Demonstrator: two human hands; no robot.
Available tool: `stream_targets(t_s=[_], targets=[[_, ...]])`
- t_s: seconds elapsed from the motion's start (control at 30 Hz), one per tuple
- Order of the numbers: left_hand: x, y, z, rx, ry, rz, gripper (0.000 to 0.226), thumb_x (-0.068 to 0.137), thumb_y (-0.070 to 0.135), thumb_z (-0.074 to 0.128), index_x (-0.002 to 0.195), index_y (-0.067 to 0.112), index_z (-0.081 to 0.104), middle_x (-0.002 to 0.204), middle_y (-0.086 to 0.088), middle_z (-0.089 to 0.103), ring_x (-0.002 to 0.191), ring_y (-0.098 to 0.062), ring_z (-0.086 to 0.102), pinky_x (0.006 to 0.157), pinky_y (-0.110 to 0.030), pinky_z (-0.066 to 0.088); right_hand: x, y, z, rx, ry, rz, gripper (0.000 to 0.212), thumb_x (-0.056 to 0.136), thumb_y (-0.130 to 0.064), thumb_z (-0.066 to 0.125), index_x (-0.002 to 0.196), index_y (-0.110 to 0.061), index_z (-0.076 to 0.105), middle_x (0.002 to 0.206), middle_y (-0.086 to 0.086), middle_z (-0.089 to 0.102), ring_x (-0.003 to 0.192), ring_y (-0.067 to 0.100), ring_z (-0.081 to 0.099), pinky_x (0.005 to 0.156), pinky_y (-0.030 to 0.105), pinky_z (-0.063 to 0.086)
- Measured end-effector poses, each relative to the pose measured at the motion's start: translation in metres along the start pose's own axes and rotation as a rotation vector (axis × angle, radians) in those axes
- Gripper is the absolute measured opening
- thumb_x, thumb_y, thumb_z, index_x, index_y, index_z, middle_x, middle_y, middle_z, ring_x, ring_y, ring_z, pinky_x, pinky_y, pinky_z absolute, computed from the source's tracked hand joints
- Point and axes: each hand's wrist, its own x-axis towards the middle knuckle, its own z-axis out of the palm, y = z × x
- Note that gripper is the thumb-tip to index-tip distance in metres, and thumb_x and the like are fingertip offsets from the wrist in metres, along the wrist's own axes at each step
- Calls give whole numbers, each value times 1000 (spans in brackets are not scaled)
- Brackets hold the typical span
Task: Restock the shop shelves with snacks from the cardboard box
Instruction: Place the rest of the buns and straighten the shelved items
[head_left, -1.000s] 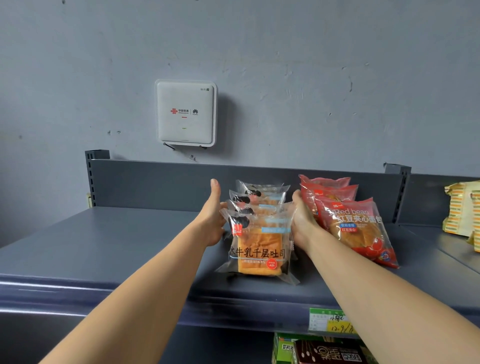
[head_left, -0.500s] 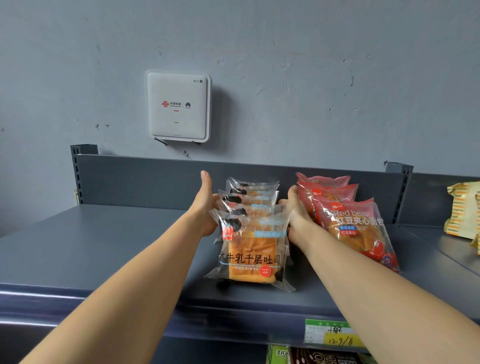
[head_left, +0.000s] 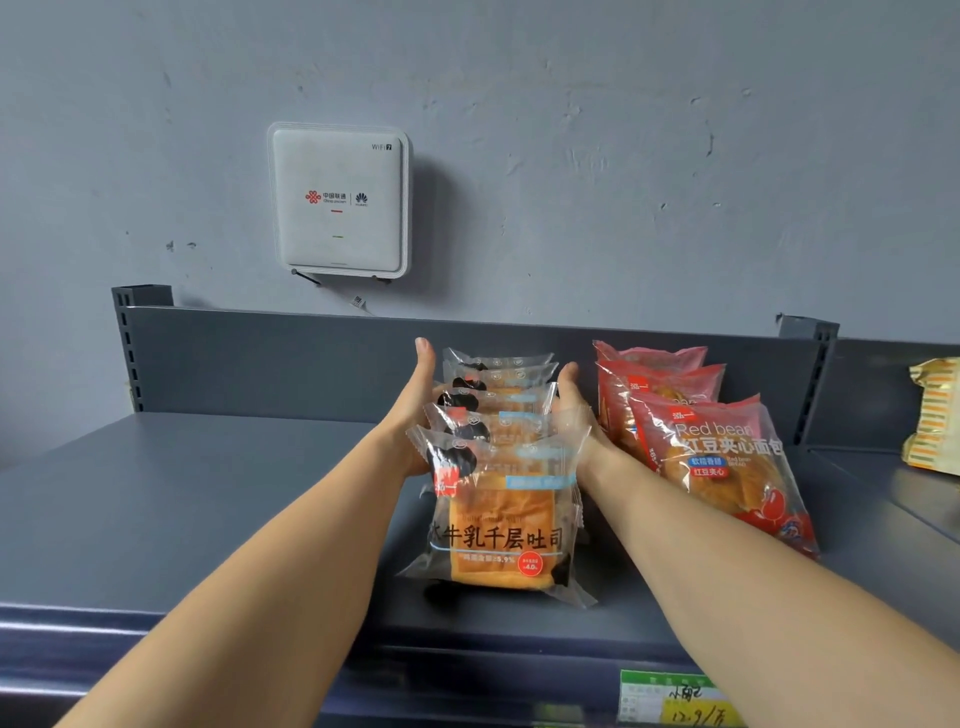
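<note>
A row of several clear toast bread packets (head_left: 498, 525) stands leaning on the grey top shelf (head_left: 182, 509). My left hand (head_left: 415, 410) presses flat against the row's left side, thumb up. On the row's right side rests my right hand (head_left: 571, 415), so the packets sit squeezed between both palms. Three red bean bread packets (head_left: 722, 462) lean in their own row just right of my right hand. The cardboard box is out of sight.
A white WiFi router (head_left: 337, 202) hangs on the grey wall above the shelf back panel (head_left: 270, 358). Yellow striped packets (head_left: 935, 415) sit on the neighbouring shelf at far right. A green price tag (head_left: 675, 699) is on the shelf's front edge.
Both hands stay on the sides of the toast row, sliding slightly back along it. The view has shifted a little, so the router sits lower and further right.
</note>
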Motion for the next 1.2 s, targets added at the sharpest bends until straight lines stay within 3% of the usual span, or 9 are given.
stream_targets(t_s=[0.07, 0.2, 0.4, 0.63, 0.73, 0.83, 0.97, 1.1, 1.2], targets=[[-1, 0, 1, 27, 9, 22, 92, 87, 75, 10, 103, 3, 66, 71, -13, 75, 58, -25, 72, 46, -31, 57, -7, -2, 4, 49, -3, -5, 71, 102, -52, 16, 132, 3, 50, 100, 6, 62, 104, 33, 59, 41, 17, 47], [-5, 1, 3, 26, 30, 30, 91, 88, 73, 8, 89, 4, 66, 64, -12, 73, 53, -24, 71, 45, -31, 57, 26, 10, -5, 213, -92, 77, 86, 89, -75, 19, 124, -6, 58, 98, 19, 64, 112, 38, 57, 85, 45, 47], [-19, 8, -1, 40, 80, -31, 94, 84, 80, 12, 95, 4, 66, 71, -15, 74, 72, -33, 70, 65, -40, 56, 10, 7, -9, 183, -43, 7, 87, 88, -77, 14, 93, -5, 64, 96, 20, 68, 92, 37, 64, 89, 50, 48], [-38, 2, -16, -38, 61, -47, 114, 64, 93, 35, 127, -1, 48, 126, -19, 58, 126, -36, 52, 114, -53, 30, -19, 8, -15, 79, -31, -37, 108, 72, -90, 15, 126, -7, 60, 121, 18, 66, 117, 36, 59, 109, 55, 37], [-48, -3, -28, -25, -36, -42, 150, 32, 99, 52, 152, 13, 24, 153, -13, 35, 145, -31, 26, 119, -55, 12, -36, 8, -16, 5, -51, -83, 114, 64, -95, 20, 128, -9, 59, 124, 15, 66, 122, 32, 56, 113, 54, 30], [-64, -7, -32, 69, -141, -12, 144, 37, 99, 50, 153, 19, 20, 158, -5, 28, 148, -20, 18, 119, -54, 3, -52, 8, -16, -48, -49, -93, 131, 43, -104, 31, 135, -14, 54, 133, 13, 60, 130, 30, 49, 117, 55, 19], [-87, -20, -28, 335, -357, 77, 88, 60, 73, 69, 136, 36, 47, 143, 12, 50, 138, -4, 36, 117, -46, 5, -62, 19, -12, -27, 1, -84, 125, 33, -105, 31, 120, -23, 67, 123, 11, 66, 121, 31, 57, 111, 57, 30], [-92, -25, -27, 453, -431, 70, 111, 44, 35, 95, 141, 28, 40, 139, 1, 56, 131, -18, 48, 114, -35, 27, -61, 33, -6, -19, -4, -106, 128, 21, -106, 34, 116, -29, 70, 126, 10, 65, 121, 32, 57, 110, 59, 30], [-94, -24, -15, 520, -379, 70, 91, 54, 14, 88, 136, 22, 48, 130, -1, 63, 126, -20, 54, 113, -36, 33, -69, 34, 2, 17, -60, -163, 125, 32, -106, 34, 123, -26, 65, 126, 11, 65, 117, 32, 60, 106, 58, 39]])
